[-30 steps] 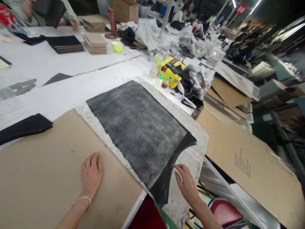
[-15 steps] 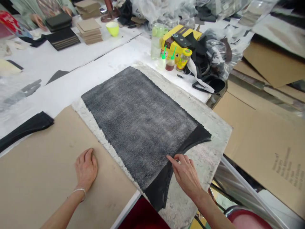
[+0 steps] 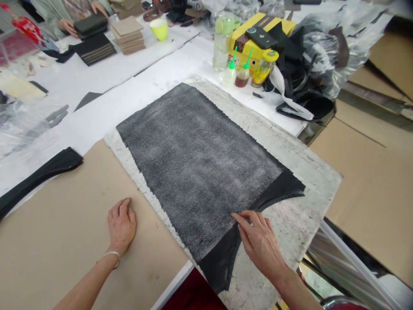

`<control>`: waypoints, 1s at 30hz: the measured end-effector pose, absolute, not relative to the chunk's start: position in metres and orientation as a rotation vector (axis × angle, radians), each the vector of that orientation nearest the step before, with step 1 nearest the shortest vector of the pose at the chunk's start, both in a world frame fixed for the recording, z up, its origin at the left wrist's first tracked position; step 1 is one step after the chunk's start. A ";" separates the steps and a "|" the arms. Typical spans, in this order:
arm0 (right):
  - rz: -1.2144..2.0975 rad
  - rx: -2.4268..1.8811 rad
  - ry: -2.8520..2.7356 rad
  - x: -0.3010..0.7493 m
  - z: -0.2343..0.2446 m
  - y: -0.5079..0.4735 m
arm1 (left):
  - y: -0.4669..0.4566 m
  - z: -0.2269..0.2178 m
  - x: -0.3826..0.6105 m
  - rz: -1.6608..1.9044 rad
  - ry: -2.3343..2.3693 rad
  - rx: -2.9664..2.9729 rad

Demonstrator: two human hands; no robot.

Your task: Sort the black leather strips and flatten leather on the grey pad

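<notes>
The sheet (image 3: pixel 200 168) lay flat on the slab (image 3: pixel 300 215), its speckled face up. It looked light and limp, likely to sag if lifted by one corner, and its dusty-looking face might have marked or stuck; the plain strip (image 3: pixel 219 258) along the curved near edge seemed the best hold. The right hand (image 3: pixel 260 239) had its fingers bent close together at that strip; whether they pinched it, I could not tell. The left hand (image 3: pixel 121 226), half curled, lay on the board (image 3: pixel 64 232), grasping nothing visible. Lettering on the jar (image 3: pixel 265 68) and red pack (image 3: pixel 30 32) was too blurred to read
</notes>
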State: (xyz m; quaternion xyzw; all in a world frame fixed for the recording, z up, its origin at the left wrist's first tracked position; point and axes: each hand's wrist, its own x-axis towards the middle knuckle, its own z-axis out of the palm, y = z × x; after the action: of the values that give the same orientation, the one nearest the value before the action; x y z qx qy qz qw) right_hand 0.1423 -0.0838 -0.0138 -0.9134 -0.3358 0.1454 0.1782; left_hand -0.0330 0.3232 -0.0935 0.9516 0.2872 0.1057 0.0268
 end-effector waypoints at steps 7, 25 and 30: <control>0.410 -2.598 -0.976 0.155 -0.017 -0.067 | 0.323 -0.092 -0.032 0.329 0.883 2.946; 0.382 -2.593 -1.033 0.165 -0.017 -0.054 | 0.325 -0.093 -0.031 0.336 0.882 2.920; 0.345 -2.564 -1.023 0.167 -0.019 -0.051 | 0.326 -0.094 -0.032 0.326 0.885 2.914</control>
State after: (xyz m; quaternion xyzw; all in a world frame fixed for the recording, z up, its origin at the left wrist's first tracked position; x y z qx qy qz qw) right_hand 0.1674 -0.0506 -0.0188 -0.9067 -0.3619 0.1219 0.1790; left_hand -0.0320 0.3257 -0.0938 0.9507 0.2887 0.1065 0.0394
